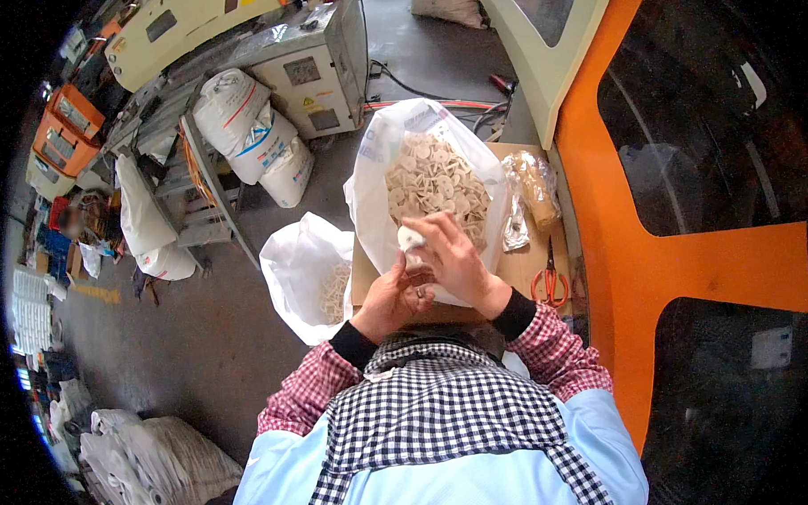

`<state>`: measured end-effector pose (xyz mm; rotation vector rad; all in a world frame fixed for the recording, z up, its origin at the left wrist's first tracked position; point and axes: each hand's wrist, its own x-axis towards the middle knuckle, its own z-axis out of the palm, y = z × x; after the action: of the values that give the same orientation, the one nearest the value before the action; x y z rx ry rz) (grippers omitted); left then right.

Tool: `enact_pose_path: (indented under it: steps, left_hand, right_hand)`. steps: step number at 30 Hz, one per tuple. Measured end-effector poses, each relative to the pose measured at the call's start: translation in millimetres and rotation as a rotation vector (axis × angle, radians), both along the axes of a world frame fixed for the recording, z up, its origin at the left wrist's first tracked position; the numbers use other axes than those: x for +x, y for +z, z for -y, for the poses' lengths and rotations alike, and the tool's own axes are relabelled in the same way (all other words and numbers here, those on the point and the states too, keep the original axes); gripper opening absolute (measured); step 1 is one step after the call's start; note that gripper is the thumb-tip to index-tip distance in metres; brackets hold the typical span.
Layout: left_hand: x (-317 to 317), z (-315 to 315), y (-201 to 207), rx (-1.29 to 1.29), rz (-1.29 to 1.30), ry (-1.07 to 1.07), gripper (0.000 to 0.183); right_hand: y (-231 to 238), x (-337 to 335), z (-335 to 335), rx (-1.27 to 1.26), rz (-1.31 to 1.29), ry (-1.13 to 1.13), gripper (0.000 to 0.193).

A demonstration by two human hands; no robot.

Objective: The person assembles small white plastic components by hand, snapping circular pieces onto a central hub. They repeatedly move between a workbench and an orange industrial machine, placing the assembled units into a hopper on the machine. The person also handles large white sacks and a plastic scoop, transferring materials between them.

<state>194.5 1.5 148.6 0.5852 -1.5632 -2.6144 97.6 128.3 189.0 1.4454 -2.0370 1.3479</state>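
My right hand (464, 261) pinches a small white round plastic part (410, 238) between thumb and fingertips, over the near edge of a large white sack. My left hand (390, 299) is just below and to the left, its fingers curled against the right hand; what they close on is mostly hidden. Inside the large white sack (372, 169) lies a heap of cream-coloured disc-shaped plastic parts (439, 182). A smaller white sack (285, 283) stands to the left, with thin pale pieces (336, 295) at its bottom.
Orange-handled scissors (550, 283) and a roll in clear wrap (537, 190) lie on a cardboard surface (516, 268) at the right. Beyond them rises an orange and cream machine frame (614, 272). Stacked full sacks (258, 137), a metal cabinet (313, 78) and cables (416, 74) stand farther off.
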Motion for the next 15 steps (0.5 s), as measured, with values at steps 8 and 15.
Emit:
enact_pose_path:
  steps: [8,15]
  left_hand:
    - [-10,6,0,0.300,0.043,-0.014,0.018]
    - [-6,26,1,0.451,0.098,-0.196,0.019]
  right_hand:
    - [-18,-6,-20,0.053,-0.282,-0.118,0.025]
    - [-13,-19,-22,0.030,-0.563,-0.086,0.019]
